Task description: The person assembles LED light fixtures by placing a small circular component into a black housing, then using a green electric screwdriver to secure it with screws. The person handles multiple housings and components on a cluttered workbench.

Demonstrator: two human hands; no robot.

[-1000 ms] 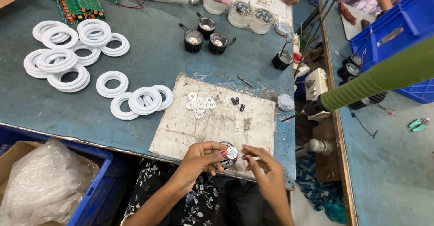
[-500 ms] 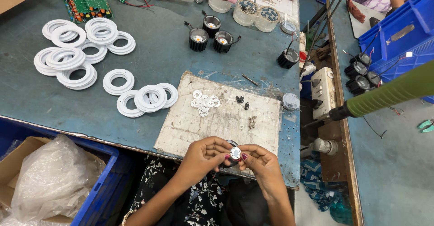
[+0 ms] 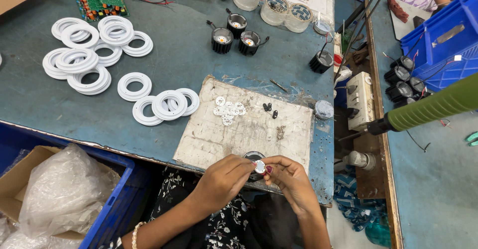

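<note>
Both hands, left hand and right hand, pinched a small white disc over a black lamp housing, at the worn board's near edge, blue crate left held a plastic bag

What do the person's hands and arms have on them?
Both arms are bare, with no sleeves showing. The left hand has a thin bracelet of pale beads on its wrist. The right hand has dark red polish on a fingernail. No gloves or rings show.

Even, bright, diffuse light falls from above, leaving only soft shadows under the white rings. The centre is sharp; the frame's edges bend outward (wide-angle lens), without harsh glare.
</note>
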